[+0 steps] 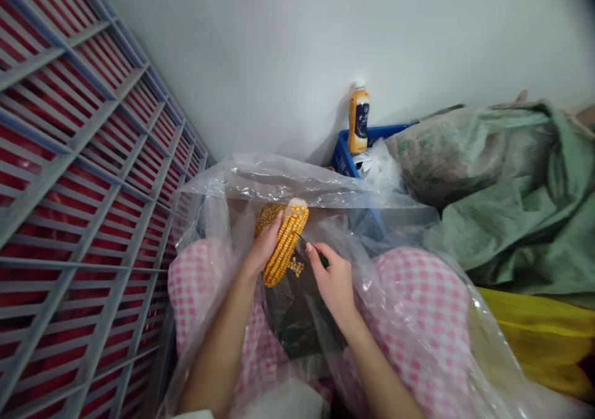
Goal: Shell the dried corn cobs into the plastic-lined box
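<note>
My left hand (267, 244) is wrapped round an ear of corn (287, 242), tilted with its pale end up and away from me. Rows of yellow kernels cover the side that shows. In my right hand (332, 273) is a screwdriver-like tool with a dark green handle (322, 259); its thin dark shaft touches or nearly touches the ear's right side. Below lies a small cluster of loose kernels (296, 266). Behind the left fingers more loose kernels (269, 216) are heaped. A clear plastic sheet or bag (307, 193) spreads beneath both hands and over my checked trouser legs (423, 301).
Tall slatted plastic crates (93, 177) stand close on the left. At the back, a bottle (359, 118) stands at a blue crate (343, 155) holding a white plastic bag (383, 166). Green sacks (511, 189) and yellow material (543, 326) lie on the right. A white wall (279, 59) closes the back.
</note>
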{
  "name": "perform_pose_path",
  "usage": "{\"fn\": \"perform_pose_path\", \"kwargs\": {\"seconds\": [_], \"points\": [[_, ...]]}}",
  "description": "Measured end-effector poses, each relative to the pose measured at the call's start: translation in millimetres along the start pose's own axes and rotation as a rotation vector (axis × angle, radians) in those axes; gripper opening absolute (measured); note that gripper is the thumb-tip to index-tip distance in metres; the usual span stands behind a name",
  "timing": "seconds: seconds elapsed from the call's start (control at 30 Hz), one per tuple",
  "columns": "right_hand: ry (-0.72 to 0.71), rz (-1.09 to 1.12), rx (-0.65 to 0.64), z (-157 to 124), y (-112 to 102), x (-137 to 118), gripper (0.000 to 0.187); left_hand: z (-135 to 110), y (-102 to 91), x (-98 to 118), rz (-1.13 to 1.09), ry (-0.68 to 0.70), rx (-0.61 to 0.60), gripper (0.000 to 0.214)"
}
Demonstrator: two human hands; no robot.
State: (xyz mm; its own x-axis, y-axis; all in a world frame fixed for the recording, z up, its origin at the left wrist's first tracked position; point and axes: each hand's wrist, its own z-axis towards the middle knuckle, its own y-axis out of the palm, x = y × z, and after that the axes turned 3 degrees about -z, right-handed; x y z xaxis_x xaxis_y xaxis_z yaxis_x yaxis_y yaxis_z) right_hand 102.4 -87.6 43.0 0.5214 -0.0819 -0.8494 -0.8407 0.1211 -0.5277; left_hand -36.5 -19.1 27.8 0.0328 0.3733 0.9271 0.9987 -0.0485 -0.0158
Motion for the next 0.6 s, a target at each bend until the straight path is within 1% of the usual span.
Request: {"fn": "perform_pose_path", "kwargs": {"seconds": [0.17,0.27,0.43,0.53,0.6], "points": [[0.010,-0.094,-0.008,0.4,-0.7,-0.5,0.034,3.6,-2.1,-6.1,0.009,0.006,-0.017,0.055],[-0.011,-0.193,-0.013,0.3,-1.4,-0.3,0.034,4.2,-3.1,-6.0,0.054,0.044,-0.034,0.055],[-0.109,-0.386,0.015,-0.3,-3.3,2.3,0.032,2.1,-2.8,-1.5,0.236,0.150,-0.016,0.054],[-0.136,-0.497,0.020,0.0,-5.1,4.3,0.029,1.9,-2.1,-1.9,0.345,0.221,0.000,0.051],[-0.149,-0.547,0.012,0.7,-6.5,5.0,0.028,2.5,-1.5,-3.7,0.407,0.231,0.015,0.050]]}}
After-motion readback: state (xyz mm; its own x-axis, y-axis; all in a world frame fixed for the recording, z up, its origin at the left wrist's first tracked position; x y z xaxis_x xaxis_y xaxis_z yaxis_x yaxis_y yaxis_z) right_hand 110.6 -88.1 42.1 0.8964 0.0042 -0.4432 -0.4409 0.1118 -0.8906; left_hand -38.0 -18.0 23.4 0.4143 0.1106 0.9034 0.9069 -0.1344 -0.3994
